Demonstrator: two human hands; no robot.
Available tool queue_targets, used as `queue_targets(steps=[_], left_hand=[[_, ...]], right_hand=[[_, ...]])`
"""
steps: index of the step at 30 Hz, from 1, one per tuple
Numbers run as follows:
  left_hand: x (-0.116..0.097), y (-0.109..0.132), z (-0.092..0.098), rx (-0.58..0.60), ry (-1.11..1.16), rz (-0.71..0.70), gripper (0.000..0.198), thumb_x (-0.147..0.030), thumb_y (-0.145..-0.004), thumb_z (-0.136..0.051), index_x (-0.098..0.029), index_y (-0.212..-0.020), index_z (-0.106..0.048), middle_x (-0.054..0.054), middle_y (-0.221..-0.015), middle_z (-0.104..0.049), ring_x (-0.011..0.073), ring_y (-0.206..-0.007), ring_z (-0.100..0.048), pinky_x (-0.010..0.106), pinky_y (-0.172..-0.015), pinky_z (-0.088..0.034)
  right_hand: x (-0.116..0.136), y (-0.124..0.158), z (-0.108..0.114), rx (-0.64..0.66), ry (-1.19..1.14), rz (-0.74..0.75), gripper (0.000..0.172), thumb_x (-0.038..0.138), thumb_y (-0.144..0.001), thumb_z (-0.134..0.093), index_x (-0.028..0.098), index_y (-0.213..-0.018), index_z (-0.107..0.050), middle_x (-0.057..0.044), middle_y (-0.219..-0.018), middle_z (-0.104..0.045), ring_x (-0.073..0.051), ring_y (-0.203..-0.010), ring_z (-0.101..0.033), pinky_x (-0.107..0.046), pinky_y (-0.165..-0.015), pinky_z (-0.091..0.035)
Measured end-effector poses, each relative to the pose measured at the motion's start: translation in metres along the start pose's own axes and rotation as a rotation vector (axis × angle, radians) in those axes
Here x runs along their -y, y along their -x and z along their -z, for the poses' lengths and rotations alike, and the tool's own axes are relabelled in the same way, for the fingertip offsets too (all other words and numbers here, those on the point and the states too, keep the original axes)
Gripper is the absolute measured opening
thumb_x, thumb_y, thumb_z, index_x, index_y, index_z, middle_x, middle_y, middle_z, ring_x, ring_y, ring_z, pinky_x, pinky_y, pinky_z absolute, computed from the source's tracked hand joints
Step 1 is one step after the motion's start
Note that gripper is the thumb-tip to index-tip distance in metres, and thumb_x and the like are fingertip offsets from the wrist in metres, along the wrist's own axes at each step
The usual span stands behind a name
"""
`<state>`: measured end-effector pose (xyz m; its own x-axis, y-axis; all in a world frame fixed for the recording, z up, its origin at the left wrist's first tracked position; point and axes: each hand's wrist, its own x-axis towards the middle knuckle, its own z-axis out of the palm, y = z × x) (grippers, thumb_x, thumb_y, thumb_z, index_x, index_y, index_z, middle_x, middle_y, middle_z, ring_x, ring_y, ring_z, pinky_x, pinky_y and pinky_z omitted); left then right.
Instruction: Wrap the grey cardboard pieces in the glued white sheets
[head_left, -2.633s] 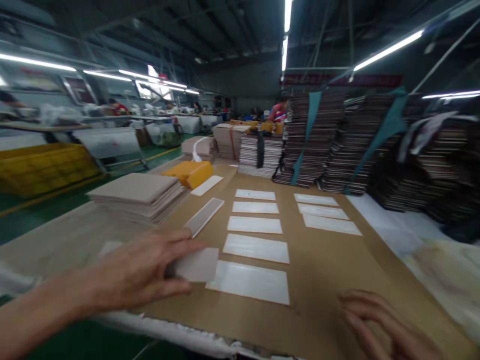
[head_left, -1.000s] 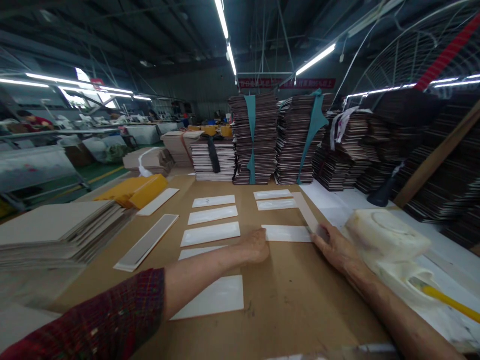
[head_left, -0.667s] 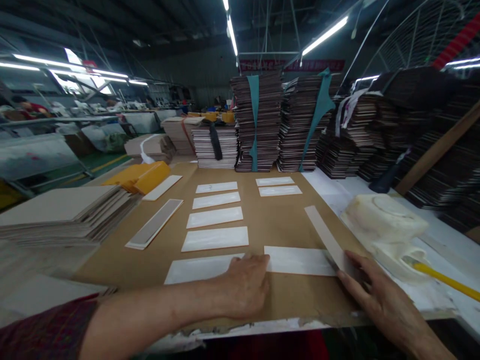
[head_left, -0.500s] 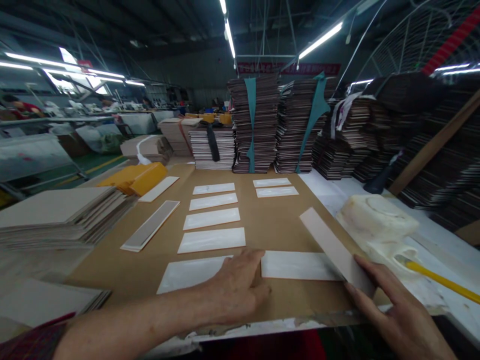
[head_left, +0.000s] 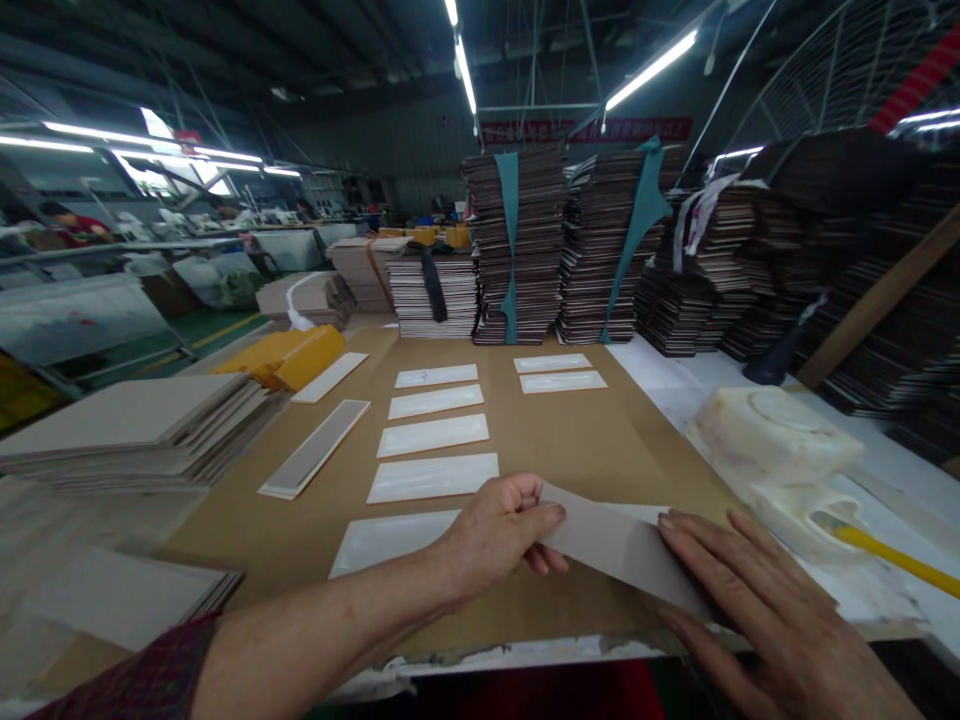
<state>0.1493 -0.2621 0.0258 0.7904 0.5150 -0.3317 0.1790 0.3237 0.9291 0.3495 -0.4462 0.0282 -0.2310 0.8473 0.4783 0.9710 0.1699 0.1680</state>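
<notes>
One brown tabletop (head_left: 600, 430) spreads before you across the lower half of the frame, two dark stacks (head_left: 517, 250) rising behind it at upper centre. Your left hand (head_left: 495, 530), at lower centre, pinches the left end of a grey strip (head_left: 622, 545); your right hand (head_left: 765, 590), at lower right, lies over its other end, fingers outstretched, though whether it grips or only presses you cannot tell. The strip, right of bottom centre, looks light, thin and fairly stiff, likely to bend if forced; its two short ends seem the surest hold. Beneath it, a white strip (head_left: 641, 512) shows only a sliver, and contact between the two is unclear. Your right fingers mask the grey strip's far end; the frame's bottom edge crops your right wrist.
</notes>
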Motion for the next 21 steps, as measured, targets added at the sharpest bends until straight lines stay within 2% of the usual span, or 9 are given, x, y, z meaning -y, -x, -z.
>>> queue_targets(steps=[6, 7, 8, 10, 12, 15, 17, 19, 21], left_hand=[[0.009, -0.001, -0.007, -0.020, 0.114, 0.053, 0.026, -0.036, -0.084, -0.067, -0.015, -0.096, -0.058, 0.001, -0.068, -0.067, 0.0105, -0.054, -0.064, 0.019, -0.051, -0.047], [0.010, 0.000, -0.007, -0.025, 0.132, 0.052, 0.032, -0.038, -0.083, -0.068, -0.015, -0.102, -0.057, 0.001, -0.071, -0.067, 0.0108, -0.054, -0.065, 0.020, -0.051, -0.047], [0.009, 0.002, -0.006, -0.027, 0.146, 0.049, 0.040, -0.040, -0.082, -0.070, -0.015, -0.110, -0.056, 0.001, -0.073, -0.067, 0.0111, -0.055, -0.065, 0.021, -0.052, -0.048], [0.005, 0.005, -0.002, -0.003, 0.148, 0.032, 0.055, -0.047, -0.080, -0.072, -0.017, -0.122, -0.052, 0.002, -0.078, -0.068, 0.0119, -0.056, -0.065, 0.022, -0.053, -0.048], [-0.002, 0.009, 0.003, 0.057, 0.105, -0.009, 0.059, -0.060, -0.080, -0.068, -0.016, -0.118, -0.057, 0.005, -0.081, -0.069, 0.0123, -0.059, -0.064, 0.023, -0.053, -0.048], [-0.011, 0.013, 0.008, 0.176, -0.003, -0.097, 0.063, -0.075, -0.078, -0.059, -0.013, -0.089, -0.066, 0.006, -0.074, -0.068, 0.0129, -0.061, -0.063, 0.022, -0.051, -0.046], [-0.013, 0.013, 0.009, 0.209, -0.069, -0.097, 0.058, -0.071, -0.078, -0.062, -0.014, -0.078, -0.064, 0.004, -0.065, -0.066, 0.0109, -0.056, -0.060, 0.020, -0.049, -0.044], [-0.010, 0.010, 0.008, 0.161, -0.082, -0.047, 0.048, -0.062, -0.080, -0.066, -0.014, -0.074, -0.063, 0.001, -0.058, -0.063, 0.0082, -0.048, -0.054, 0.019, -0.047, -0.042], [-0.005, 0.006, 0.006, 0.061, -0.023, -0.003, 0.040, -0.054, -0.081, -0.067, -0.014, -0.075, -0.062, 0.000, -0.056, -0.062, 0.0074, -0.045, -0.052, 0.019, -0.046, -0.041]], right_hand=[[-0.001, -0.015, -0.005, 0.020, 0.050, 0.085, 0.040, 0.020, -0.093, -0.049, 0.017, -0.132, -0.058, -0.011, -0.126, -0.069, -0.030, -0.110, -0.067, -0.060, -0.120, -0.013], [-0.003, -0.014, -0.006, 0.016, 0.044, 0.102, 0.040, 0.016, -0.092, -0.047, 0.018, -0.130, -0.059, -0.010, -0.124, -0.070, -0.028, -0.108, -0.068, -0.060, -0.120, -0.013], [-0.005, -0.013, -0.006, 0.019, 0.025, 0.113, 0.042, 0.013, -0.090, -0.046, 0.019, -0.129, -0.060, -0.008, -0.123, -0.070, -0.027, -0.106, -0.069, -0.059, -0.119, -0.020], [-0.009, -0.009, -0.002, 0.034, -0.061, 0.101, 0.044, 0.011, -0.091, -0.043, 0.022, -0.130, -0.059, -0.005, -0.121, -0.071, -0.023, -0.104, -0.070, -0.047, -0.108, -0.045], [-0.012, -0.007, 0.005, 0.072, -0.193, 0.014, 0.041, 0.016, -0.094, -0.043, 0.027, -0.129, -0.061, -0.003, -0.120, -0.072, -0.021, -0.103, -0.071, -0.032, -0.088, -0.059], [-0.015, -0.007, 0.015, 0.207, -0.413, -0.205, 0.033, 0.030, -0.098, -0.048, 0.036, -0.128, -0.063, 0.003, -0.111, -0.075, -0.018, -0.088, -0.074, -0.021, -0.070, -0.062], [-0.016, -0.008, 0.017, 0.296, -0.506, -0.312, 0.032, 0.039, -0.098, -0.053, 0.039, -0.127, -0.064, 0.005, -0.104, -0.076, -0.018, -0.078, -0.075, -0.019, -0.060, -0.061], [-0.019, -0.010, 0.014, 0.240, -0.471, -0.330, 0.032, 0.045, -0.095, -0.055, 0.038, -0.125, -0.066, 0.004, -0.103, -0.077, -0.021, -0.078, -0.075, -0.024, -0.061, -0.063], [-0.019, -0.011, 0.008, 0.092, -0.324, -0.313, 0.035, 0.047, -0.095, -0.055, 0.033, -0.125, -0.065, -0.002, -0.112, -0.075, -0.027, -0.092, -0.073, -0.036, -0.077, -0.064]])
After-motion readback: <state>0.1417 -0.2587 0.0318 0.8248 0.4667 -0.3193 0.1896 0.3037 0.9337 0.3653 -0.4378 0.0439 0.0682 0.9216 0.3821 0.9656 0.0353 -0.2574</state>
